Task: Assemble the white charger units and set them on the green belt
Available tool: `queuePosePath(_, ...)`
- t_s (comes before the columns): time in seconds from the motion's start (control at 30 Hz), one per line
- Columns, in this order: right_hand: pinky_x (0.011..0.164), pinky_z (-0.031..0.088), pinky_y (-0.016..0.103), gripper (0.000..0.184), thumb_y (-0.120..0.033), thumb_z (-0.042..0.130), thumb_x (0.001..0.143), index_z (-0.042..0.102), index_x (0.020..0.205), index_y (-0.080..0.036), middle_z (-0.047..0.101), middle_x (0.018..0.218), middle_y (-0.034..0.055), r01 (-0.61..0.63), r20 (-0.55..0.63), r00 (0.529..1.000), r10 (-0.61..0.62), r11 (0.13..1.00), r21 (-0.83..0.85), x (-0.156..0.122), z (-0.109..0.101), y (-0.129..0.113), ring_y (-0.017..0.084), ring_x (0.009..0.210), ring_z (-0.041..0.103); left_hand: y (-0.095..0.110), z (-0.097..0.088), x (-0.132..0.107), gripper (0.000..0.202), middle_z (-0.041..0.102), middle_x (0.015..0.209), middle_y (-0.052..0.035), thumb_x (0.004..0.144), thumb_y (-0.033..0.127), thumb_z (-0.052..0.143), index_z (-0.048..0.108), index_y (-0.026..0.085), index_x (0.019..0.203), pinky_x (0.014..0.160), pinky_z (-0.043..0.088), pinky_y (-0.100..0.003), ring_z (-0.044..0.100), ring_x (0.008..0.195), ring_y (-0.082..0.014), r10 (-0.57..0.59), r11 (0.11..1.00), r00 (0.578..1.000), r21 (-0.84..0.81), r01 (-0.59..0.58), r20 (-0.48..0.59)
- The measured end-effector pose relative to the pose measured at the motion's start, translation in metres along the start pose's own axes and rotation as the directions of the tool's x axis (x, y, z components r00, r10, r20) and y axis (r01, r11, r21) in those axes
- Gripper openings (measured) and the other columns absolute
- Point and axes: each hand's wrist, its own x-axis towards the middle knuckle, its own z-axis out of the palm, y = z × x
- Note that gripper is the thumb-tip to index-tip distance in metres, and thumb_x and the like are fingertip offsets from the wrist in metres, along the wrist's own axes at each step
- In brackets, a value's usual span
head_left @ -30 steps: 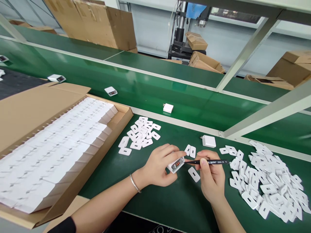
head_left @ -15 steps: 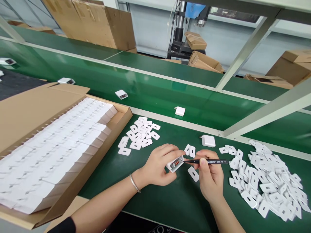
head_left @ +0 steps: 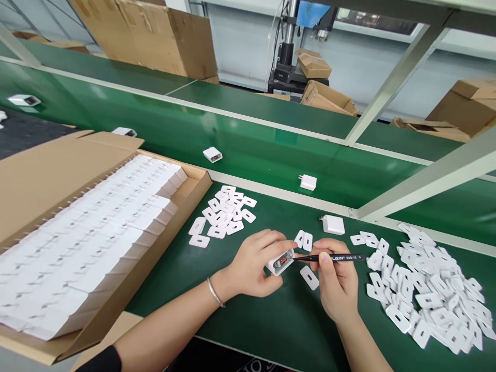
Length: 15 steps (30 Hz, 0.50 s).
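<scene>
My left hand (head_left: 253,263) is closed around a white charger housing (head_left: 274,267), whose open end faces right and shows the electronics inside. Pinched in my right hand (head_left: 335,281) is a pair of black tweezers (head_left: 341,257), tips pointing left at the housing's opening. Whether the tips touch the parts inside I cannot tell. Just below the tweezers a loose white cover plate (head_left: 309,278) with a slot lies on the green table, and two more cover plates (head_left: 304,239) lie behind them.
A large heap of cover plates (head_left: 437,294) spreads at right, a smaller pile (head_left: 225,212) behind my left hand. A cardboard box (head_left: 201,181) with white dividers stands at left. One charger (head_left: 333,224) rests on the table; more chargers (head_left: 308,182) lie on the green strip behind the rail.
The chargers on the green strip behind the rail have shifted to the right. Both hands, the housing and the tweezers stay nearly in place.
</scene>
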Motion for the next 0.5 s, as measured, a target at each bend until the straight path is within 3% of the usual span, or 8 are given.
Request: queuePosePath(0.5,0.061,0.051,0.027,0.016,-0.03,0.052,0.108,0.066,0.116,-0.028,0.063,0.082,-0.0009,0.025,-0.021,0.999,-0.027,0.994,-0.11,-0.0017,-0.0001,-0.0023,0.014,0.066,0.06,-0.0006,-0.0002,0.0004,0.06,0.071,0.103,-0.0092,0.067,0.016,0.052,0.062,0.021,0.126,0.072,0.058,-0.039,0.068,0.087,-0.0262,-0.028,0.999,1.0,-0.019,0.028,0.007)
